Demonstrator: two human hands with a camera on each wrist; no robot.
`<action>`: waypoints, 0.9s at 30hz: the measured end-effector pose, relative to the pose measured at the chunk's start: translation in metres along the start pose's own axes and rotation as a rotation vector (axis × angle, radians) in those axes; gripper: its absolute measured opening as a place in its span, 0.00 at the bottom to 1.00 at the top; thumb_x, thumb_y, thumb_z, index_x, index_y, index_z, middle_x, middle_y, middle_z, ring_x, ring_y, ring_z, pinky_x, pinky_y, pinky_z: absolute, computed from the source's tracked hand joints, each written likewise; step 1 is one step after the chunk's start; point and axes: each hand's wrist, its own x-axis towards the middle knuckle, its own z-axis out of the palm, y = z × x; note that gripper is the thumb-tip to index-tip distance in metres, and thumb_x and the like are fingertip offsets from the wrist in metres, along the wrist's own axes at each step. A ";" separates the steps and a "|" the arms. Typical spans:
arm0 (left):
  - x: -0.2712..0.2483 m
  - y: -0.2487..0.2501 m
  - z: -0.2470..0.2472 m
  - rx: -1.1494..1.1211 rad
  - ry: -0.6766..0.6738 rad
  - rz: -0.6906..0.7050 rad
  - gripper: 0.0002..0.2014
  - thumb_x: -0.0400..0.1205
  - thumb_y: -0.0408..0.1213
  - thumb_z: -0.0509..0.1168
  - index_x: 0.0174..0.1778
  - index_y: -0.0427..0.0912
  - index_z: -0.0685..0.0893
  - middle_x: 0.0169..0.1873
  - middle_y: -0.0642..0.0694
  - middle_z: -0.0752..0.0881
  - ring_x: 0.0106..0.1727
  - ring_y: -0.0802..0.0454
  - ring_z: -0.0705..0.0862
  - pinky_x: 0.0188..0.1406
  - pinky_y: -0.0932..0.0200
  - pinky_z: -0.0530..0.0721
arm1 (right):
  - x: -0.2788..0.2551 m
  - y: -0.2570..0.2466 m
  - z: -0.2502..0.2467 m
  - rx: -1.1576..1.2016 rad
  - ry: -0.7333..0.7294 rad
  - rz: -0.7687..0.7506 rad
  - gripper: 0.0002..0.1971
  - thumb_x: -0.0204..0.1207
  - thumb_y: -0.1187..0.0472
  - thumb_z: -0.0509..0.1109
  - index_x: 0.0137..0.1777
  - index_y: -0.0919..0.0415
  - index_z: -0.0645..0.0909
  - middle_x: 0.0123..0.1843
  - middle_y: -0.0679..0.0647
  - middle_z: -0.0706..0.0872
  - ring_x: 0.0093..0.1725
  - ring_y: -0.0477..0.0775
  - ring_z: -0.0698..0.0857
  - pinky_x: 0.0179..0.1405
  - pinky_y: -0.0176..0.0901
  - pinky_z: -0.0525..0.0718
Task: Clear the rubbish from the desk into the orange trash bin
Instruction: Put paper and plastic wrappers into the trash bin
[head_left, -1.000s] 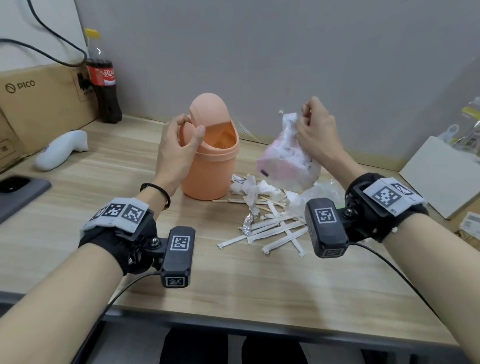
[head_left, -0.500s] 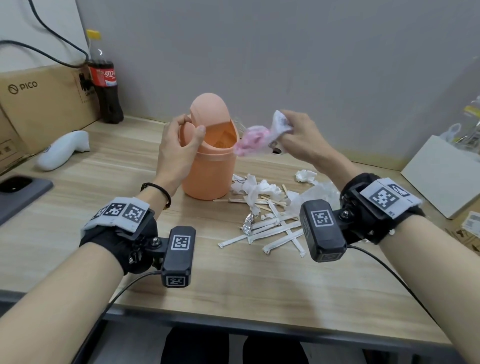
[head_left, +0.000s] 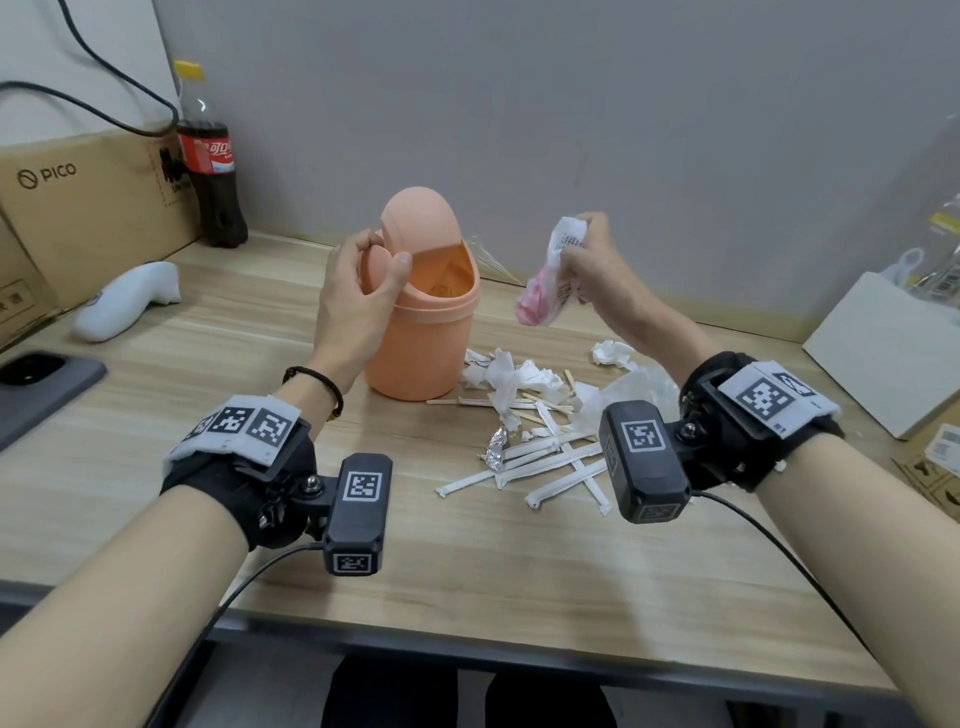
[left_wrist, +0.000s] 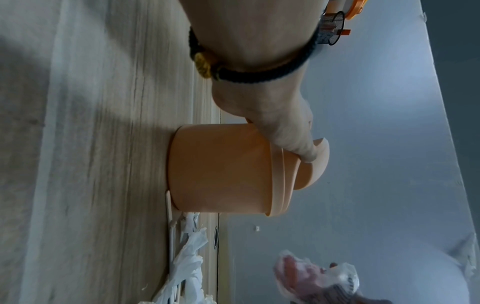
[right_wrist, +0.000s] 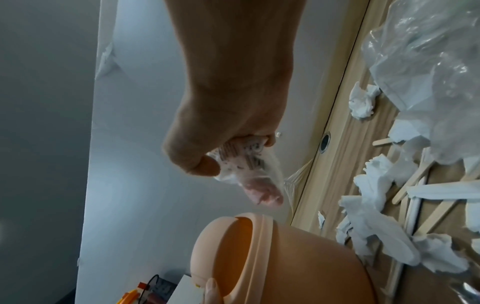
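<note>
The orange trash bin stands mid-desk with its swing lid tipped back, so the mouth shows. My left hand grips the lid, thumb on the flap's front edge and fingers behind it. Just right of the mouth, my right hand pinches a crumpled pink-and-white plastic wrapper, which hangs in the air beside the bin. In the right wrist view the wrapper dangles above the bin. Crumpled tissues, wooden sticks, white paper sleeves, a scrap of foil and a clear bag lie on the desk.
A cola bottle and a PICO cardboard box stand at the back left. A white controller and a dark phone lie at the left. A white box sits at the right edge. A grey wall closes off the back.
My right hand swung the wrapper from high on the right towards the bin mouth; now it has turned to hang downward just right of the mouth. The left hand kept its grip on the lid.
</note>
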 end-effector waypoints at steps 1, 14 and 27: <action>0.000 0.000 0.000 0.000 0.001 0.000 0.20 0.83 0.56 0.66 0.69 0.56 0.76 0.67 0.56 0.77 0.67 0.62 0.75 0.63 0.67 0.72 | 0.003 0.003 0.000 -0.013 -0.003 0.002 0.14 0.64 0.50 0.58 0.48 0.53 0.64 0.52 0.59 0.75 0.50 0.57 0.77 0.45 0.50 0.75; 0.001 0.000 0.000 -0.007 -0.001 -0.003 0.20 0.82 0.56 0.66 0.69 0.55 0.77 0.67 0.55 0.78 0.68 0.60 0.76 0.66 0.63 0.74 | -0.003 -0.016 0.002 0.124 0.078 -0.290 0.08 0.81 0.68 0.64 0.46 0.58 0.84 0.40 0.55 0.83 0.39 0.49 0.80 0.41 0.44 0.78; 0.001 0.000 -0.001 -0.007 -0.003 0.000 0.20 0.82 0.56 0.66 0.69 0.55 0.77 0.67 0.53 0.78 0.68 0.58 0.77 0.69 0.61 0.75 | 0.009 -0.009 0.028 0.058 0.197 -0.230 0.14 0.79 0.74 0.52 0.43 0.55 0.73 0.35 0.52 0.75 0.30 0.48 0.72 0.22 0.36 0.70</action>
